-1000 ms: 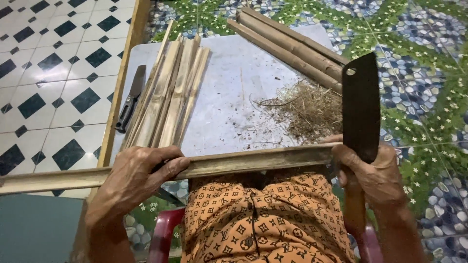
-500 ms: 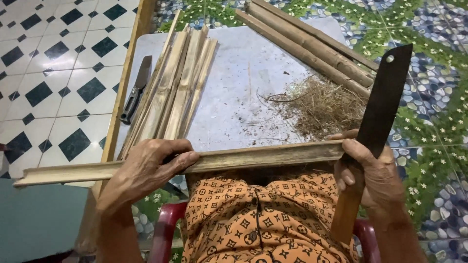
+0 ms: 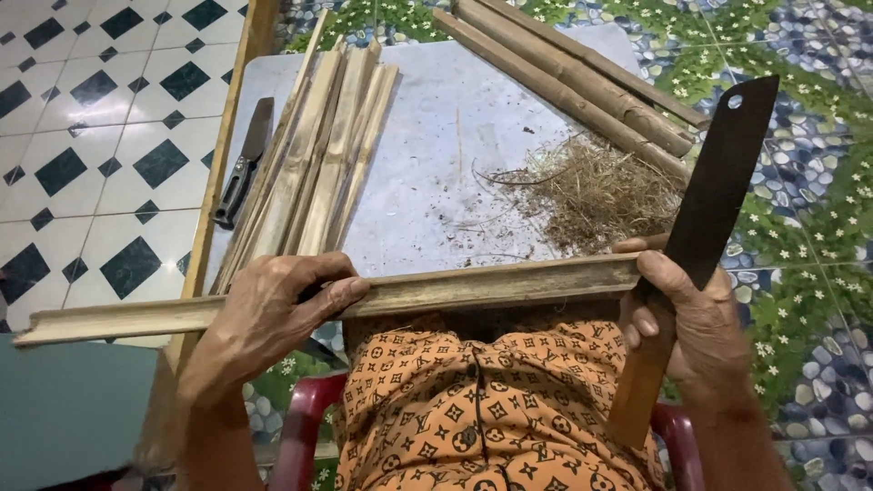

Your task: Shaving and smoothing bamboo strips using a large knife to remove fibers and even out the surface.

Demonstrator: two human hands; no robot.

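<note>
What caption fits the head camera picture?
Left hand holds a bamboo strip; right hand holds a cleaver.

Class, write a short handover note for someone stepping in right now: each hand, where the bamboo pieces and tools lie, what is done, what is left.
Left hand grips the split bamboo strip held across the lap.
Right hand holds the cleaver, blade up, at the strip's right end.
Done: split strips piled on the board, shavings beside them.
Left: whole bamboo poles at the far edge. A small knife lies on the left.

No packages, labels, signs, screens
</note>
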